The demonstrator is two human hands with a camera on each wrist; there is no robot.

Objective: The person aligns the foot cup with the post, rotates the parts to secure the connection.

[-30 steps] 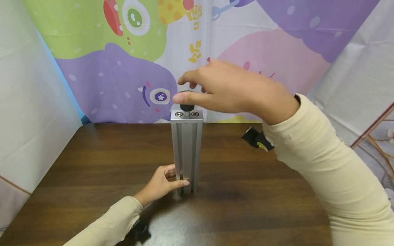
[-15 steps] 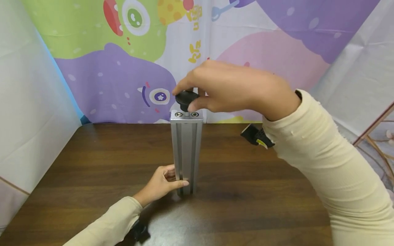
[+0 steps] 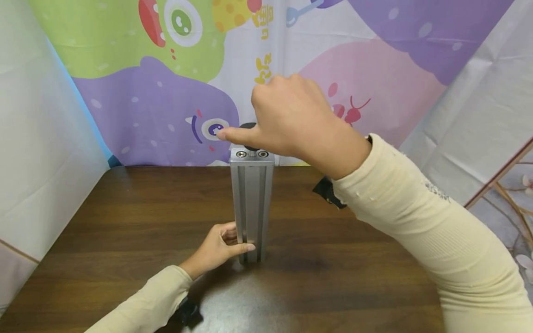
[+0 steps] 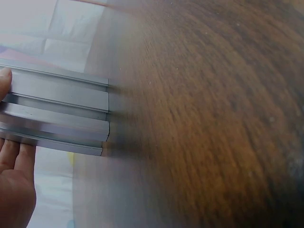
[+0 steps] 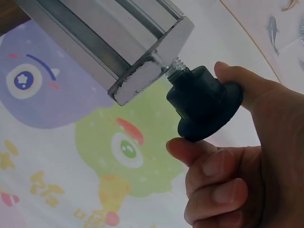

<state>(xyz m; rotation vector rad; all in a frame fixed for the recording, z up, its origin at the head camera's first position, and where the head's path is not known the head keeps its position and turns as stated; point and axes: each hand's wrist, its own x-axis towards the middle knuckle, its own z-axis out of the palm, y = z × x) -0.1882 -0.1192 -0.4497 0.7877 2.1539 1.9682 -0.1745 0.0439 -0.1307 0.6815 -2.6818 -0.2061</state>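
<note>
An aluminium profile [image 3: 251, 203] stands upright on the brown wooden table [image 3: 354, 259]. My left hand [image 3: 214, 249] grips it near the bottom, thumb across the front face and fingers around the side; the left wrist view shows its grooved lower end [image 4: 59, 92] meeting the wood. On top, a black levelling foot [image 5: 204, 99] sits disc-up, with some bare screw thread [image 5: 176, 69] between it and the end plate [image 5: 154, 71]. My right hand [image 3: 291, 118] holds the disc's rim between thumb and forefinger, other fingers curled in. From the head, that hand covers much of the foot.
A cloth backdrop [image 3: 166, 106] with cartoon figures hangs right behind the table's back edge. White cloth [image 3: 37, 138] walls in the left side and more hangs on the right. Dark straps sit at both wrists.
My right hand has turned about the levelling foot: its thumb has swung left across the front and the wrist has shifted left. The left hand and the profile have stayed in place.
</note>
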